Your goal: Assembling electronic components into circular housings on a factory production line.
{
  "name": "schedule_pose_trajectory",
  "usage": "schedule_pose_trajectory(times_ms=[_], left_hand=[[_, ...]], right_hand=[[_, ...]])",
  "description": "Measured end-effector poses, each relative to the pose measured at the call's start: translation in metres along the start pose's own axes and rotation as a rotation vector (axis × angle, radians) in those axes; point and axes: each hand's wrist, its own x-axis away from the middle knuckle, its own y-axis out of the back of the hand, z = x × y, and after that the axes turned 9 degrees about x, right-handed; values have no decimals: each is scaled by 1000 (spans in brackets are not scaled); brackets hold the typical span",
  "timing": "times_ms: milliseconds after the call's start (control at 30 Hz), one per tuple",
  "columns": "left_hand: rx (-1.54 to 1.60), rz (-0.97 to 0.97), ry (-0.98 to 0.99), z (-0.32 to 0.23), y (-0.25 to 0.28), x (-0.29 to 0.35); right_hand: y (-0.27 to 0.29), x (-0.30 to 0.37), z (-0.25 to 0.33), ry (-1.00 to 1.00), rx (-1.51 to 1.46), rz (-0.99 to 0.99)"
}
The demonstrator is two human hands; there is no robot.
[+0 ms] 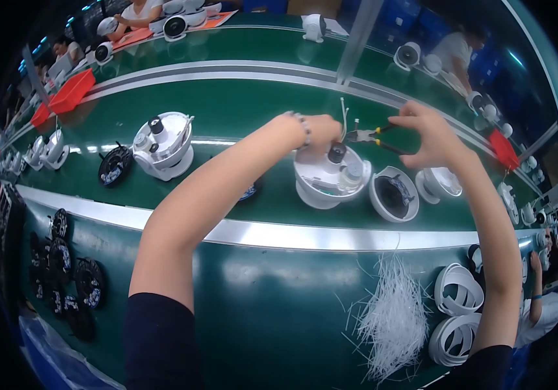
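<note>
The left hand [321,130] is closed, fingers pinched on thin white ties [343,114] that stand up from the white housing [331,179] just below it; a bead bracelet [304,128] sits on that wrist. The right hand [425,133] is curled shut around the handles of black-and-yellow cutters [373,137], whose nose points toward 9 o'clock and meets the ties beside the left hand. The housing stands on the green belt [240,104] near picture centre, open side up, with a black knob on top. At 3 o'clock of it, just beside, lies a white shell [394,195] with a dark inside, and a further white part [439,183] follows in the same direction. At 9 o'clock, well apart, stands a second housing [163,144] with a black disc [114,165] beside it. On the near green surface [259,299], at 5 o'clock of the first housing, lies a heap of white tie offcuts [393,315], with white rings [457,289] at its 3 o'clock. More black discs [64,260] lie at the left edge. Red trays [71,91] sit at 10 o'clock on the far side. Other people work along the far edge and at right.
</note>
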Motion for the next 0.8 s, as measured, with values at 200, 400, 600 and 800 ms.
schedule_pose_trajectory(times_ms=[200,400,600,800], left_hand=[[-275,129,-85,-9,13,-14],[256,-183,-220,31,-5,16],[627,-527,-163,43,-26,17],[640,-546,-144,37,-28,17]], right_hand=[[2,-7,10,15,35,4],[-1,-2,6,-43,-44,-19],[-5,-13,20,-28,-152,55],[-8,-17,29,-28,-158,72]])
